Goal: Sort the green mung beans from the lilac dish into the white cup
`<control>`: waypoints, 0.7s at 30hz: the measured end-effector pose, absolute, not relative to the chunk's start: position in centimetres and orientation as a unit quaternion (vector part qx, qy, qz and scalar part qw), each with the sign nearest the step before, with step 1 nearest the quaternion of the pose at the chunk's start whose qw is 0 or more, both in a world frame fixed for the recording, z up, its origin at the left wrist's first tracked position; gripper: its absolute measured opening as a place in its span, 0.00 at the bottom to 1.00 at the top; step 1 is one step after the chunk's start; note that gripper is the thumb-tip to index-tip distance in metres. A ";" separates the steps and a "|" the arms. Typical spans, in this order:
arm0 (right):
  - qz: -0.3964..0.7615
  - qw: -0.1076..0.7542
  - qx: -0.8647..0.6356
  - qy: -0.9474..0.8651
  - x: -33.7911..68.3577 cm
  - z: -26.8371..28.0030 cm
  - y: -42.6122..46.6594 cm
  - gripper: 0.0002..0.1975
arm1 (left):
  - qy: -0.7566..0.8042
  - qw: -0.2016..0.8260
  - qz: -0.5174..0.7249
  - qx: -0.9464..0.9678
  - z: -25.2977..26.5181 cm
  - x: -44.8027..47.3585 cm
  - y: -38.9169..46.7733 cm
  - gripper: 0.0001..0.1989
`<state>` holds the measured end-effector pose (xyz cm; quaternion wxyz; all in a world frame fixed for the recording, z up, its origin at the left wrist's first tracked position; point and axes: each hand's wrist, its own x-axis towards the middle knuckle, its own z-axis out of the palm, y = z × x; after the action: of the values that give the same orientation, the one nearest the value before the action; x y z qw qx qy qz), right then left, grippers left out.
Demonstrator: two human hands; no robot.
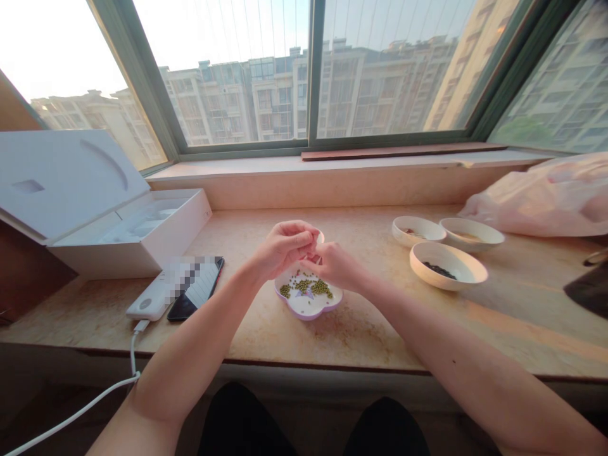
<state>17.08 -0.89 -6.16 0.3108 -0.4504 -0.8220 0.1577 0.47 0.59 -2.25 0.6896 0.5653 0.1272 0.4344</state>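
A flower-shaped plate (311, 313) with a lilac edge sits on the counter in front of me, with small green beans (306, 287) spread in clusters over its purple pattern. Above its far side my two hands meet, fingertips together. My left hand (289, 247) is closed, its thumb and fingers pinched. Against it, my right hand (335, 266) is closed too, back of the hand toward me. Whatever lies between the fingers is too small or hidden to tell. Just behind the hands shows part of a white rim (321, 237), mostly covered.
Right of the hands stand three white bowls, the nearest bowl (449, 278) holding dark bits. A plastic bag (546, 196) lies behind them. On the left are an open white box (175, 234), a white power bank (149, 304) with a cable, and a phone (197, 291).
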 end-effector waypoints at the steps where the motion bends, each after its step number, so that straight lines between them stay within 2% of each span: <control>1: 0.165 0.299 -0.443 -0.829 16.9 -6.2 -1.1 0.07 | 0.147 0.678 0.454 0.559 -2.3 0.5 1.0 0.15; 7: 0.147 0.238 -0.386 -0.879 16.5 -6.4 -1.2 0.04 | 0.287 0.579 0.504 0.573 -3.7 0.4 3.6 0.13; 11: 0.130 0.213 -0.379 -0.891 16.1 -6.5 -1.6 0.06 | 0.359 0.439 0.481 0.669 -5.3 0.5 4.9 0.08; 13: 0.117 0.201 -0.393 -0.890 15.7 -6.7 -1.9 0.08 | 0.398 0.340 0.455 0.720 -5.9 0.5 5.3 0.06; 16: 0.097 0.189 -0.408 -0.888 15.2 -7.0 -2.3 0.11 | 0.443 0.202 0.392 0.781 -6.4 0.4 5.6 0.08; 21: 0.105 0.188 -0.396 -0.893 14.9 -7.4 -2.0 0.11 | 0.467 0.095 0.302 0.826 -6.4 0.0 5.7 0.13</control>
<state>14.91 -1.96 -7.39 0.1881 -0.3955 -0.8928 0.1049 0.03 5.74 -6.38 0.0945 0.8261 0.4666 0.3016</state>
